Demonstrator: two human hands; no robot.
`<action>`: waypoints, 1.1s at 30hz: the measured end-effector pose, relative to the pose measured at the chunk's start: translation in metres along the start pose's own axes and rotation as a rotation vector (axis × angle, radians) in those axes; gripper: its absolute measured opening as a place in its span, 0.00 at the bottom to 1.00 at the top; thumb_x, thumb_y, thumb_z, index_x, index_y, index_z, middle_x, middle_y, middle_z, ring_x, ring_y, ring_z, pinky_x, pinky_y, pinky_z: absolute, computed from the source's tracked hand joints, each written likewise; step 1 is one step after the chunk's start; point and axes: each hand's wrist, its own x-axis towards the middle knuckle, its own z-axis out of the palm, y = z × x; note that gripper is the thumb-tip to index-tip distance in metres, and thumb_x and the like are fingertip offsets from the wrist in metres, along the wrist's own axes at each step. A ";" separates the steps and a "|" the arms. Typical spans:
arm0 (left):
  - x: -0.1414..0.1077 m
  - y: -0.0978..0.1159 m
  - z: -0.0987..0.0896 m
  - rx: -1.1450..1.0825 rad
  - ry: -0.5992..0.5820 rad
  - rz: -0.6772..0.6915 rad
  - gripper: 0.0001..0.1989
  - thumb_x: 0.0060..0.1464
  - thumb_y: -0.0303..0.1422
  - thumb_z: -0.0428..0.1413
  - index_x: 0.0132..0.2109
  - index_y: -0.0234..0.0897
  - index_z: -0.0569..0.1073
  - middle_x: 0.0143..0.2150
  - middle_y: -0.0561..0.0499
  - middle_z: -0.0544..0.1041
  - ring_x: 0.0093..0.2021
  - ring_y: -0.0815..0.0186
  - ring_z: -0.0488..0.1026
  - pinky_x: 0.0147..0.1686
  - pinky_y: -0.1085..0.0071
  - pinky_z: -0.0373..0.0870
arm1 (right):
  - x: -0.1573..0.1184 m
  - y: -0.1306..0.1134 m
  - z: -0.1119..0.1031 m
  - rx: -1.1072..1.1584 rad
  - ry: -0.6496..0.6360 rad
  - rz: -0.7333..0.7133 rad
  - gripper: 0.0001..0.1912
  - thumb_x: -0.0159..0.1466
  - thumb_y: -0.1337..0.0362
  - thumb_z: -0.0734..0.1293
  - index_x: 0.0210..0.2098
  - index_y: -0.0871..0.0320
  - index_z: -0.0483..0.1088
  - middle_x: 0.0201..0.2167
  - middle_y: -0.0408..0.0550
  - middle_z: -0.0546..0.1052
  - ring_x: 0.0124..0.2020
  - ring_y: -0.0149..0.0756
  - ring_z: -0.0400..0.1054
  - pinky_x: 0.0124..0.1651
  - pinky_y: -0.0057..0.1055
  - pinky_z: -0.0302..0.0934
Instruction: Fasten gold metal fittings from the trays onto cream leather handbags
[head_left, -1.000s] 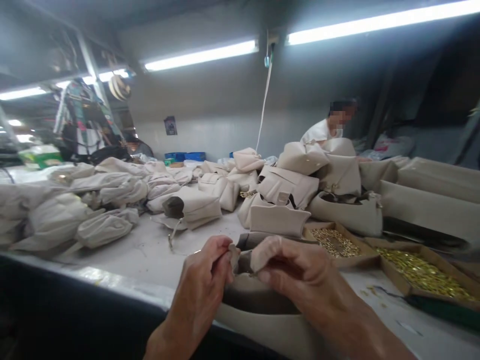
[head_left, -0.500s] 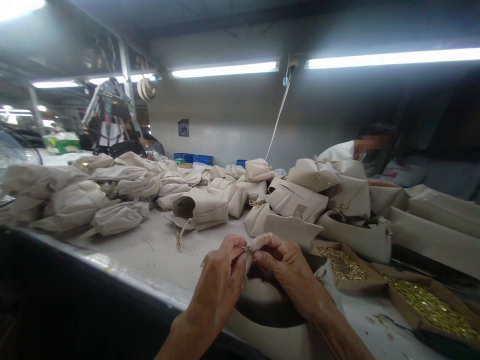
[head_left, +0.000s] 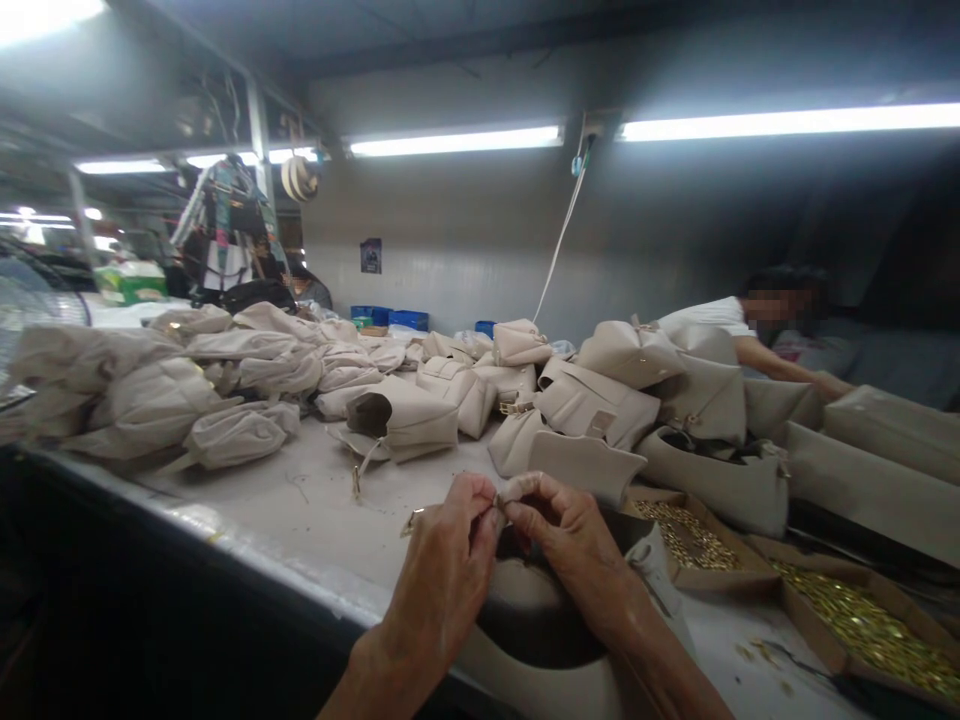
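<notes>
An open beige bag lies at the table's near edge, its dark inside showing below my hands. My left hand and my right hand meet over its top, fingertips almost touching. Both hands pinch at a small metallic piece on the bag's strap or edge, mostly covered by the fingers. Tape or a cover wraps one right fingertip. A gold buckle shows just left of my left hand.
Beige bags are heaped across the table, with wrapped bags at left. Two boxes of gold-coloured parts stand at right. Behind the bags, a person leans over.
The person at the back right has moved right and now stretches an arm over the bags. My hands keep nearly the same place, fingertips closer together. The view has shifted slightly.
</notes>
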 end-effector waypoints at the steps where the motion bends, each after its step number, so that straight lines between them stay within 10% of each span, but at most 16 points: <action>1: -0.001 -0.002 0.002 0.020 0.022 0.024 0.06 0.59 0.30 0.46 0.40 0.41 0.67 0.30 0.52 0.77 0.31 0.63 0.75 0.33 0.70 0.68 | 0.001 0.000 0.001 -0.011 0.008 0.003 0.09 0.57 0.61 0.65 0.30 0.62 0.69 0.20 0.40 0.66 0.21 0.25 0.57 0.26 0.24 0.52; 15: -0.017 -0.022 -0.003 0.279 0.232 0.465 0.08 0.58 0.22 0.47 0.41 0.39 0.65 0.38 0.48 0.70 0.40 0.60 0.68 0.41 0.63 0.65 | -0.012 0.003 0.017 -0.065 0.049 0.034 0.06 0.62 0.65 0.60 0.28 0.58 0.61 0.20 0.38 0.66 0.18 0.27 0.61 0.24 0.25 0.58; 33: -0.031 -0.030 -0.012 0.015 -0.048 0.059 0.11 0.61 0.28 0.40 0.46 0.39 0.64 0.39 0.49 0.71 0.40 0.62 0.70 0.41 0.66 0.66 | -0.024 0.015 0.046 -0.325 0.120 -0.338 0.11 0.60 0.78 0.60 0.32 0.58 0.69 0.34 0.47 0.72 0.37 0.34 0.67 0.42 0.28 0.59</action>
